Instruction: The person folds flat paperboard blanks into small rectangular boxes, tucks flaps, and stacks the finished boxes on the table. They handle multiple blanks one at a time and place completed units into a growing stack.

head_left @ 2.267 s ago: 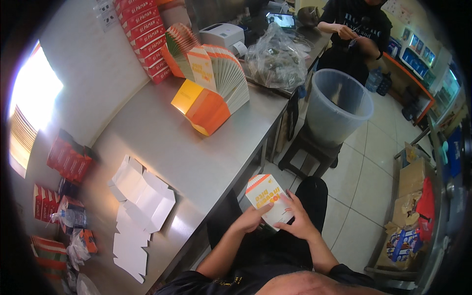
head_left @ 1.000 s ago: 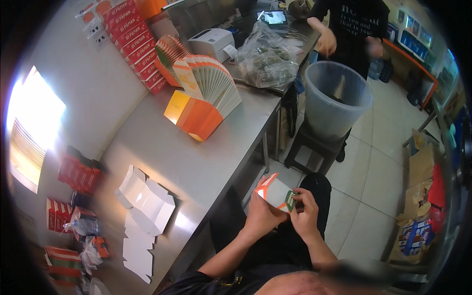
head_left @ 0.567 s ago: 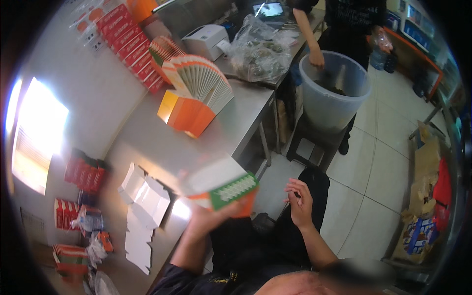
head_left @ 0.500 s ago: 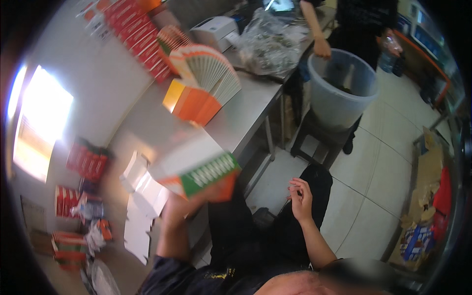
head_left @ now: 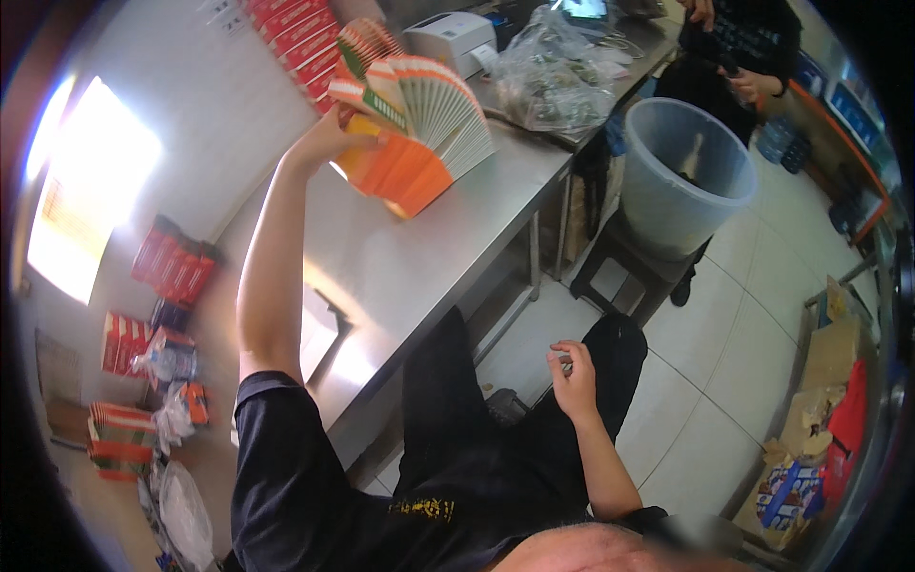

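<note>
My left hand [head_left: 329, 143] reaches to the near left end of a fanned row of flat cartons [head_left: 438, 110] on the metal table. Its fingers are curled at the end of a green, white and orange carton [head_left: 370, 100], which lies against the row. Below the fingers is an orange and yellow carton block [head_left: 400, 176]. My left forearm crosses above a white flattened carton [head_left: 317, 329] and hides part of it. Over my right thigh rests my right hand [head_left: 573, 381], with loosely bent fingers apart and nothing in it.
Red cartons [head_left: 291, 43] are stacked along the wall. A white printer [head_left: 450, 43] and a clear plastic bag [head_left: 558, 71] occupy the table's far end. A translucent bucket [head_left: 686, 191] stands on a dark stool [head_left: 620, 262], with another person [head_left: 743, 48] behind it.
My left hand has carried the green, white and orange carton away from me to the fanned row. My right hand stays over my thigh. The other person's hand has left the bucket's rim.
</note>
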